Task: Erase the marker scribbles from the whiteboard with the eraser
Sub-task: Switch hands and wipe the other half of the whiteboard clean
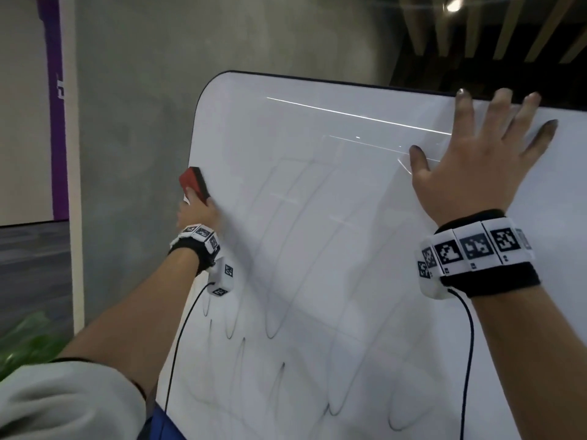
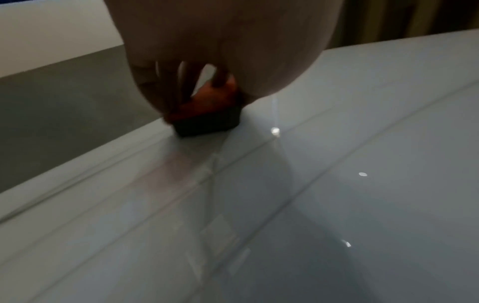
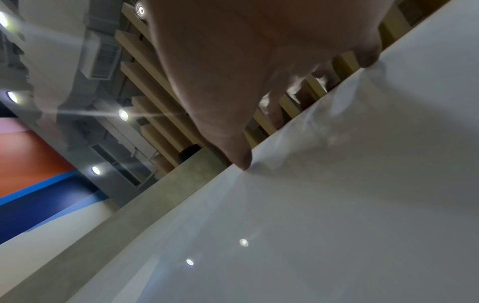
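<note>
grey concrete wall [image 1: 133, 90] stands behind the whiteboard [image 1: 317, 236], with a purple stripe [image 1: 55, 106] off to the left and wooden ceiling slats [image 1: 495, 27] above; the left hand [image 1: 198, 214] grips a red-backed eraser [image 1: 194, 185], fingers curled round it, its dark felt face pressed against the board right at the left edge; the left wrist view shows the felt flat on the glossy surface; the right hand [image 1: 470, 166] lies flat on the board near its top edge, fingers spread wide and straight, tips smudged dark, holding nothing; marker scribbles [image 1: 273, 331] loop dark across the lower part of the board, while above them only faint grey traces show; both wrists wear bands of black-and-white coded tags [image 1: 473, 249], each trailing a thin black cable [image 1: 467, 344]
</note>
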`<action>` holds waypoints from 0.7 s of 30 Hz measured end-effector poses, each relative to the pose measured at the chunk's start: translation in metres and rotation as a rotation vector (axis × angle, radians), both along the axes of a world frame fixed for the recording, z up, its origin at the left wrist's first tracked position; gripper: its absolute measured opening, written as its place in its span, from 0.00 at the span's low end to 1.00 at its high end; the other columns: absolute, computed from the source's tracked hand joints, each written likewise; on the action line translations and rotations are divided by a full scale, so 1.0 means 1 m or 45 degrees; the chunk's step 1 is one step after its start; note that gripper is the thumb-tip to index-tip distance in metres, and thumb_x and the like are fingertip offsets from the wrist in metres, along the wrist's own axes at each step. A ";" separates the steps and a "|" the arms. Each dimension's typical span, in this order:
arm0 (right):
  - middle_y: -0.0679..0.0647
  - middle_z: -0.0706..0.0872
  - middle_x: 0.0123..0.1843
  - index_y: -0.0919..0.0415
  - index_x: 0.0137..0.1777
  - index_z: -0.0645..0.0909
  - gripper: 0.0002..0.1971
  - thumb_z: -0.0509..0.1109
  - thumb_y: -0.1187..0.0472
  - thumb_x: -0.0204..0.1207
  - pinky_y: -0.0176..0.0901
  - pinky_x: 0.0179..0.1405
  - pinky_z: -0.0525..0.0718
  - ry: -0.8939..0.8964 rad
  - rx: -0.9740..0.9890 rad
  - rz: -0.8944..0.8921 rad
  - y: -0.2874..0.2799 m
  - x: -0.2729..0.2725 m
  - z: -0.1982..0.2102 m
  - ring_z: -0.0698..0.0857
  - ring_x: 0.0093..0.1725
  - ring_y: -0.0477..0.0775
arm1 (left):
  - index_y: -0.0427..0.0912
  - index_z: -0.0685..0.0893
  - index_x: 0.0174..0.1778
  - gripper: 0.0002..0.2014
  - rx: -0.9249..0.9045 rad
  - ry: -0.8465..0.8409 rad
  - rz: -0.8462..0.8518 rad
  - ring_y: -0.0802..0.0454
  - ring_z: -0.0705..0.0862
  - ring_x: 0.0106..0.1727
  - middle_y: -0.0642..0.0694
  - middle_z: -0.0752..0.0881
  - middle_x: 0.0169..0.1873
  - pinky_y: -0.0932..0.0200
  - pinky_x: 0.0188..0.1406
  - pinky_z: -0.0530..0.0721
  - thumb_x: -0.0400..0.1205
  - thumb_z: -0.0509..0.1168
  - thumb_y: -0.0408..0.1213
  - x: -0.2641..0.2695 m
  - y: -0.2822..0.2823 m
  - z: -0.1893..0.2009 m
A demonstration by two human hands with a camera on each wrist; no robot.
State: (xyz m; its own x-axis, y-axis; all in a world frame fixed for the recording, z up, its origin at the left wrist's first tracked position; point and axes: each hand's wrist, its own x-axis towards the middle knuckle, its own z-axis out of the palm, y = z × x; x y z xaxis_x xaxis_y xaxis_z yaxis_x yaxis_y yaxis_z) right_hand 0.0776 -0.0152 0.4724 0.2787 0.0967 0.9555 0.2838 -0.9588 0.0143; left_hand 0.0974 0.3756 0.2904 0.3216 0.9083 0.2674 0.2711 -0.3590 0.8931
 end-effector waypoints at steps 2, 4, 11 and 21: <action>0.71 0.62 0.85 0.59 0.86 0.62 0.40 0.69 0.41 0.79 0.82 0.83 0.49 -0.014 0.006 0.012 0.000 -0.001 0.000 0.55 0.87 0.78 | 0.42 0.57 0.89 0.33 0.152 -0.035 -0.019 0.26 0.77 0.70 0.27 0.75 0.71 0.36 0.68 0.76 0.89 0.57 0.47 -0.004 -0.019 0.016; 0.70 0.62 0.85 0.58 0.86 0.62 0.40 0.68 0.41 0.79 0.82 0.83 0.49 -0.030 0.017 0.021 0.002 -0.002 0.000 0.55 0.87 0.78 | 0.41 0.60 0.87 0.32 0.540 -0.202 -0.100 0.31 0.80 0.61 0.31 0.78 0.64 0.40 0.60 0.80 0.88 0.59 0.50 -0.010 -0.061 0.028; 0.70 0.61 0.86 0.57 0.86 0.61 0.40 0.69 0.41 0.79 0.80 0.84 0.49 0.001 -0.024 0.041 -0.006 -0.002 -0.001 0.54 0.88 0.77 | 0.36 0.63 0.85 0.32 0.611 -0.171 -0.029 0.30 0.81 0.60 0.31 0.79 0.64 0.37 0.58 0.81 0.88 0.57 0.51 -0.002 -0.063 0.022; 0.70 0.61 0.85 0.57 0.87 0.59 0.41 0.67 0.40 0.80 0.81 0.83 0.51 -0.022 -0.118 0.043 -0.015 -0.005 -0.001 0.56 0.87 0.77 | 0.39 0.66 0.85 0.31 1.271 -0.230 -0.137 0.35 0.79 0.48 0.32 0.81 0.55 0.42 0.46 0.79 0.87 0.61 0.48 -0.018 -0.140 0.057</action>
